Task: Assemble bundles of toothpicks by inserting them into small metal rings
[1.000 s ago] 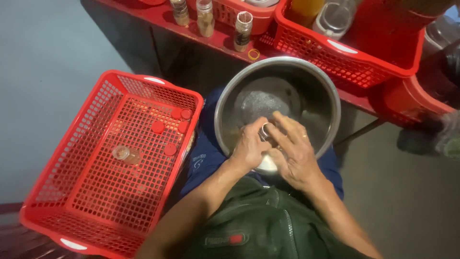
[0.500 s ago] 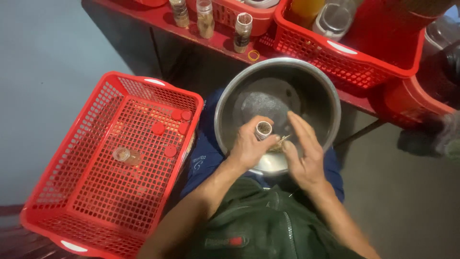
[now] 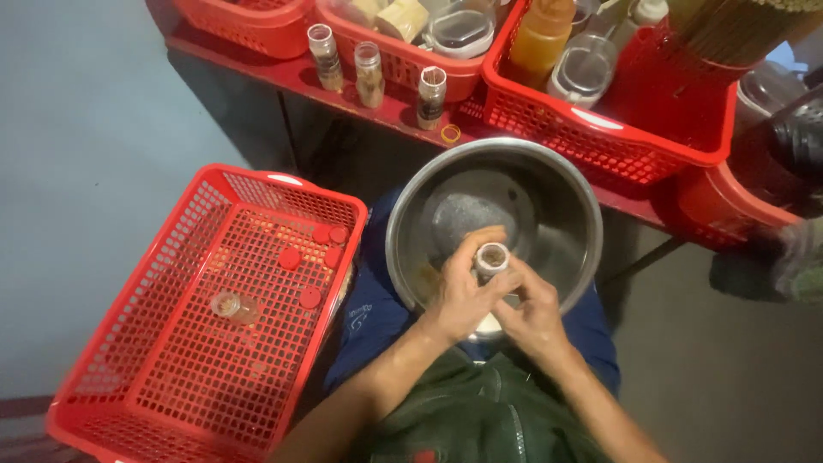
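Both hands on a small open jar over the steel bowl.
Left hand wrapped around small jar, right hand pinching its side, above steel bowl; looks like emptying/cleaning. Red caps sit in red basket left; spice bottles beyond.

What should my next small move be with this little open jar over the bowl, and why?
Probably keep the left hand steady around the small jar and work its open mouth with the right hand. The jar stands upright with no cap, both hands meet on it above the steel bowl, and the loose red caps lie in the red basket at the left.
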